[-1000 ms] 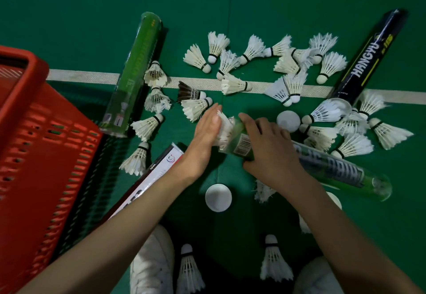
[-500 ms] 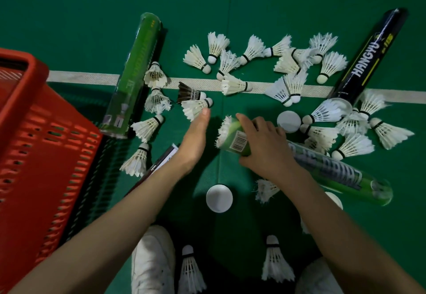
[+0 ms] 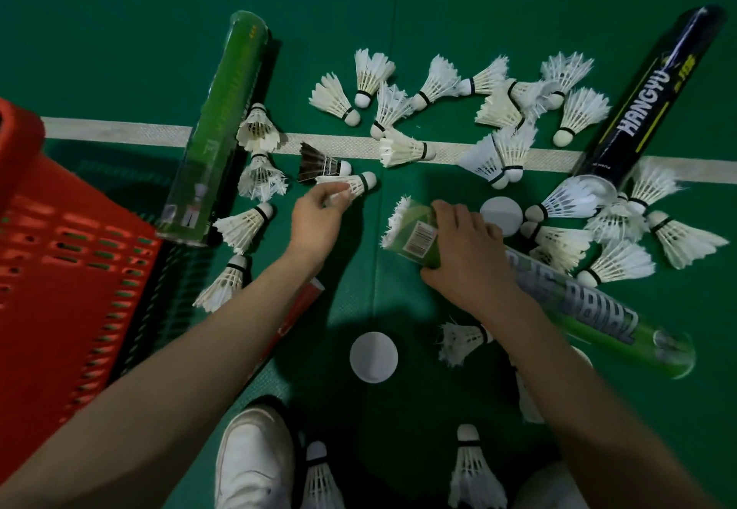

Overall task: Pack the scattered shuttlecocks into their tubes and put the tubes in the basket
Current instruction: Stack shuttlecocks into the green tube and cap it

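Currently, I note my left hand (image 3: 319,221) has its fingers curled, pinching the feathers of a white shuttlecock (image 3: 355,183) just beside a black-feathered shuttlecock (image 3: 319,161). My right hand (image 3: 466,253) grips the clear green tube (image 3: 598,317) near its open end, where white feathers (image 3: 395,217) protrude. The red basket (image 3: 60,269) stands at far left.

The black tube (image 3: 654,109), whose near end lay on the white court line (image 3: 119,131), bore the brand name HANGYU in white capitals along its length. The yellow marking beside the name was illegible. Below the line, the clear green tube (image 3: 590,309) carried a barcode label (image 3: 418,236) with unreadable digits, plus large inverted lettering that could not be read reliably.
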